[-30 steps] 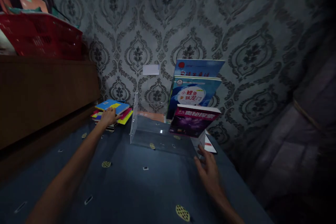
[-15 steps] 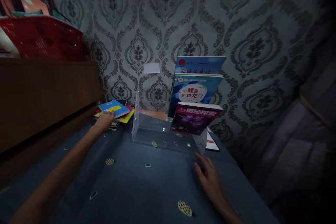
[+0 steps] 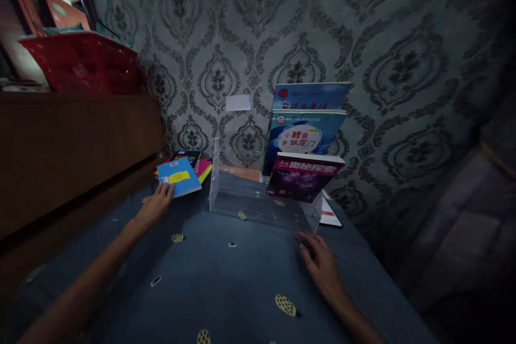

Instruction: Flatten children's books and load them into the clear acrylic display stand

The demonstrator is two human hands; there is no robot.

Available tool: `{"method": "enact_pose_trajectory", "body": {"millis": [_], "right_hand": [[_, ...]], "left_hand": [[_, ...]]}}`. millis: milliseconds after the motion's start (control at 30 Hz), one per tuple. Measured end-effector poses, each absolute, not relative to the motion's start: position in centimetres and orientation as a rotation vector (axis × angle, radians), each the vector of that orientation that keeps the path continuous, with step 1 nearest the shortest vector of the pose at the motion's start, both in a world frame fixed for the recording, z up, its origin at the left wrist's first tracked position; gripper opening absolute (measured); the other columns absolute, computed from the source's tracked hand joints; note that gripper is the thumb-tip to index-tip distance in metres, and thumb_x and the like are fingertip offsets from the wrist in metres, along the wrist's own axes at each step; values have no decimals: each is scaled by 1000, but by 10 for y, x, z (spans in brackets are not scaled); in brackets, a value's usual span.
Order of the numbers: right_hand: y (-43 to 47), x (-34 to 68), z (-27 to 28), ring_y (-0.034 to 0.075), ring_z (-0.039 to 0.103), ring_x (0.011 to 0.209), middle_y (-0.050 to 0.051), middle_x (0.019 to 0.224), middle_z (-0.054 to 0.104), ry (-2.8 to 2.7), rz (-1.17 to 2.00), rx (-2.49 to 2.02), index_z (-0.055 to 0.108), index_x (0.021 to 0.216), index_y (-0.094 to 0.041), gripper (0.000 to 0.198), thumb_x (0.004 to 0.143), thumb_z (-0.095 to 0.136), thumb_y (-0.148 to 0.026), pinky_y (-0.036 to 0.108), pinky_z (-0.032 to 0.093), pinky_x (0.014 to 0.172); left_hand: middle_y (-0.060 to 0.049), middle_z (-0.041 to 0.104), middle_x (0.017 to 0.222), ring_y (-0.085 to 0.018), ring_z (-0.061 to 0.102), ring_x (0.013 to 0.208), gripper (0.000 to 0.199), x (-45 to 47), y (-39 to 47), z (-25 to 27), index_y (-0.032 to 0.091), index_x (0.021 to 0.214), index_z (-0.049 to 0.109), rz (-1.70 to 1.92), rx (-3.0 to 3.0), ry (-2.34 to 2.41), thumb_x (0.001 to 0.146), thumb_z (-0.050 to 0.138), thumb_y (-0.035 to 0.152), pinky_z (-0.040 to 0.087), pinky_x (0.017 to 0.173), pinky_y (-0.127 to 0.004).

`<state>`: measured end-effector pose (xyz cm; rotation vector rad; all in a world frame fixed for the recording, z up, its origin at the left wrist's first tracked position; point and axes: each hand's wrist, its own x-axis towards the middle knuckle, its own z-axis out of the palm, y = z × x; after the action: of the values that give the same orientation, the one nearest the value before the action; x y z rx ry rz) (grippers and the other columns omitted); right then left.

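Note:
At the left, my left hand (image 3: 158,203) is closed on the near edge of a blue book (image 3: 183,172) with a yellow patch on its cover. Under and behind it lie more books, among them a dark one (image 3: 189,157). My right hand (image 3: 320,263) is by the front right corner of a clear acrylic book rack (image 3: 242,205), fingers apart and holding nothing. Several books lean upright in the rack's right part: a purple-covered book (image 3: 302,177) in front, a blue picture book (image 3: 308,131) behind it, and another blue book (image 3: 312,97) at the back.
A blue patterned cloth (image 3: 226,290) covers the table. To the left stands a wooden cabinet (image 3: 76,150) with a red plastic basket (image 3: 91,62) on top. A white-and-red flat item (image 3: 330,214) lies right of the rack. Patterned wallpaper (image 3: 250,27) rises behind.
My left hand has drawn the blue book off the pile towards me, uncovering more of the dark book. My right hand stays near the rack's corner. The view has shifted slightly.

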<state>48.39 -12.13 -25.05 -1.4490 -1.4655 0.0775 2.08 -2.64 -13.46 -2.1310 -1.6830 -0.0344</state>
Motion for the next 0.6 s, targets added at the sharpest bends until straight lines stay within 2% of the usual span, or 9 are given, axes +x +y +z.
{"method": "enact_pose_trajectory", "body": {"millis": [133, 267, 367, 467, 600], "right_hand": [[-123, 484, -248, 28, 65, 92, 12, 100, 66, -1482, 110, -1490, 73, 99, -20, 37, 81, 47, -39, 43, 54, 80], [-126, 484, -244, 28, 64, 96, 12, 104, 66, -1516, 126, -1516, 73, 100, -19, 38, 81, 47, -38, 44, 53, 85], [-127, 482, -244, 28, 64, 97, 13, 106, 65, -1527, 135, -1524, 74, 99, -19, 37, 81, 47, -37, 44, 52, 86], [-127, 479, -245, 29, 64, 98, 13, 106, 65, -1531, 132, -1513, 74, 97, -18, 36, 81, 46, -35, 44, 52, 87], [-128, 477, -245, 28, 64, 97, 13, 107, 66, -1543, 160, -1506, 74, 97, -19, 34, 81, 47, -32, 44, 52, 87]], "left_hand": [[-20, 38, 152, -32, 29, 146, 68, 14, -56, -152, 13, 151, 31, -63, -2160, -1680, 85, 35, -4, 53, 98, -39], [-18, 35, 156, -31, 25, 148, 71, 5, -100, -183, 18, 156, 23, -113, -2258, -1615, 88, 33, -1, 54, 98, -40], [-13, 40, 155, -26, 34, 145, 69, -1, -134, -209, 22, 156, 26, -107, -2395, -1514, 91, 32, 1, 48, 106, -37], [-12, 37, 157, -27, 31, 146, 67, -4, -161, -222, 23, 155, 27, -72, -2436, -1494, 92, 32, 2, 52, 101, -35], [-12, 30, 159, -28, 30, 146, 73, 0, -187, -221, 25, 157, 14, -77, -2543, -1384, 90, 32, 2, 51, 101, -36]]}}
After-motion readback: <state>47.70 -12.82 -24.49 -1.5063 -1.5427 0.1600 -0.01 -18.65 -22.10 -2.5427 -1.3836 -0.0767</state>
